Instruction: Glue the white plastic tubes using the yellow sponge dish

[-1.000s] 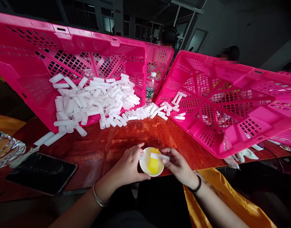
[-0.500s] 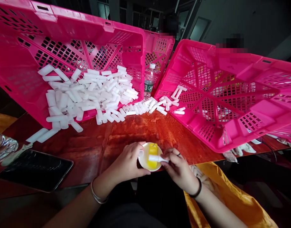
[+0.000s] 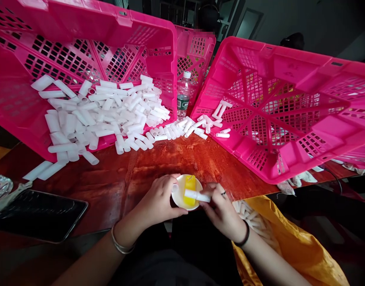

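My left hand [image 3: 159, 198] curls round the left side of a small white dish [image 3: 180, 201] at the table's near edge. A short white tube [image 3: 174, 188], seen end-on, is held in its fingers. A yellow block [image 3: 190, 183] stands in the dish, with a little yellowish stuff around it. My right hand [image 3: 222, 208], at the dish's right, is closed on another white tube [image 3: 198, 196]. That tube lies level across the front of the block, with a visible joint or step along its length. Whether it touches the block I cannot tell.
A pink crate [image 3: 167, 43] on its side spills white tubes [image 3: 107, 113] onto the table [image 3: 117, 174]. A second pink crate [image 3: 260, 167] leans at right, a bottle [image 3: 183, 97] between them. A phone [image 3: 41, 214] lies left; a yellow sack [image 3: 292, 234] holds white pieces at right.
The view has shifted slightly. In my right hand, the tube's thin tapering end no longer shows; a wider white section now reaches to the fingers. My left hand stays at the dish.
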Demonstrator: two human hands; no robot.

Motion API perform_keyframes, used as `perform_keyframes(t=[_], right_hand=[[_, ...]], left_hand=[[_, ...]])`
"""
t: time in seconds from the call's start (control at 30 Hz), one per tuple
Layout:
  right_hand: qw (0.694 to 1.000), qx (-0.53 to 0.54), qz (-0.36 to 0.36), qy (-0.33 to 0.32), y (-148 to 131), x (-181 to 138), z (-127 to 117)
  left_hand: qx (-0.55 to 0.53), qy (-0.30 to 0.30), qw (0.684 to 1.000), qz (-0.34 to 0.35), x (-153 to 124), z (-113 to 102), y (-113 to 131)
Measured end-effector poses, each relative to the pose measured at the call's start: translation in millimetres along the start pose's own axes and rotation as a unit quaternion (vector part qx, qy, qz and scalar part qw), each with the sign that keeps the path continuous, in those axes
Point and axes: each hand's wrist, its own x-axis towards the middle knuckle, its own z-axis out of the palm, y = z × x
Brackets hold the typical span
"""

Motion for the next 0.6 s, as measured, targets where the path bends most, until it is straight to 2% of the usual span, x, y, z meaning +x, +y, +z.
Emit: perform_keyframes(t=[0.07, 0.13, 0.2, 0.27, 0.33, 0.37, 0.43, 0.5, 0.6], right_hand=[[0.997, 0.050, 0.060, -0.009, 2, -1, 0], [0.998, 0.035, 0.056, 0.001, 4, -1, -1], [0.999, -0.034, -0.036, 0.018, 8, -2, -2], [0.983, -0.090, -0.158, 0.017, 13, -2, -2], [0.973, -0.083, -0.214, 0.023, 16, -2, -1], [0.978, -0.052, -0.199, 0.037, 15, -1, 0], [0.988, 0.051, -0.109, 0.094, 10, 2, 2], [0.976, 0.169, -0.017, 0.134, 0, 7, 2], [0.950, 0.287, 0.071, 0.100, -16, 15, -2]], left_hand=[[0.000, -0.001, 1.000, 0.000, 1, 1, 0], [0.000, -0.002, 1.000, 0.000, 2, 2, -1], [0.001, -0.007, 1.000, 0.003, 2, 2, -2], [0.010, -0.004, 1.000, 0.013, 1, 2, -2], [0.031, 0.017, 0.999, 0.027, -1, -2, -1], [0.041, 0.029, 0.998, 0.029, -1, -5, 1], [0.054, 0.028, 0.998, 0.021, -2, -13, 5], [0.062, 0.003, 0.998, 0.015, -2, -21, 11], [0.102, -0.010, 0.993, 0.064, -1, -31, 19]])
